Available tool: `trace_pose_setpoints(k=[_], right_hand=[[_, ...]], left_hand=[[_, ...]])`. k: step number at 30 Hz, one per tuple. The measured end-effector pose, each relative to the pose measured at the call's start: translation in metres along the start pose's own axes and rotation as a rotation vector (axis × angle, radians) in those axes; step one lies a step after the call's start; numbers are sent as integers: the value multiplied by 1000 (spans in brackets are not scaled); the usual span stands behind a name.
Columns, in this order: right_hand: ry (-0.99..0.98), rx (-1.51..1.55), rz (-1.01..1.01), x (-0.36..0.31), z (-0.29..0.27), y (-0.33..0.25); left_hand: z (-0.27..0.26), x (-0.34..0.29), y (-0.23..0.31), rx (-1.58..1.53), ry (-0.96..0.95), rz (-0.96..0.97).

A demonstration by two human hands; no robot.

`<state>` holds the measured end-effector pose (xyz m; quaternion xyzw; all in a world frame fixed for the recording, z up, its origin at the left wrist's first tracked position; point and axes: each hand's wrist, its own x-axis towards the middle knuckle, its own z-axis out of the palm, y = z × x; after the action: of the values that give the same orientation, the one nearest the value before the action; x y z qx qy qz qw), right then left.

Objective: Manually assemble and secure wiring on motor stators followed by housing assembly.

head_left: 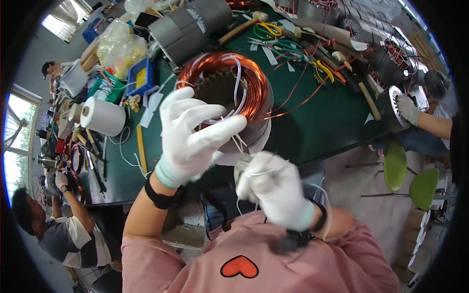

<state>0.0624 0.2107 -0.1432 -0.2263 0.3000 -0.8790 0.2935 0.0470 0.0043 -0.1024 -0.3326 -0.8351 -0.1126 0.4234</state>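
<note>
A motor stator (267,105) stands upright near the front of the green table, with a thick ring of copper windings (258,83) around its top. White sleeving (239,73) runs along the inner side of the windings. My left hand (190,122), in a white glove, rests against the near left of the ring with its fingers stretched apart. In front of the stator, my right hand (276,188), also gloved and smeared by motion, is closed on a white cord (237,142) that runs up to the windings. A loose length of it loops by my right wrist.
A white cord spool (102,116), a blue bin (140,77) and a yellow strip (141,149) lie to the left. Behind are a grey motor housing (190,30), scissors (281,49), pliers (323,72) and a hammer (242,28). A co-worker's gloved hand (408,110) touches a motor part at right; another person (68,224) works at left.
</note>
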Motion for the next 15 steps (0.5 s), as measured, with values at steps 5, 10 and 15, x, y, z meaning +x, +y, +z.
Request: trace_pose_setpoints(k=[5,10,15], right_hand=[[-79,-618,-247,5,-13,12],[-117,-602,-283,4,-14,15],[-84,-525,-164,-3,-9,13]], left_hand=[[-13,3,-5,-92,-101,-56],[-30,14,0,-194,-272,-330],[-31,18,9,-117,-292,-334]])
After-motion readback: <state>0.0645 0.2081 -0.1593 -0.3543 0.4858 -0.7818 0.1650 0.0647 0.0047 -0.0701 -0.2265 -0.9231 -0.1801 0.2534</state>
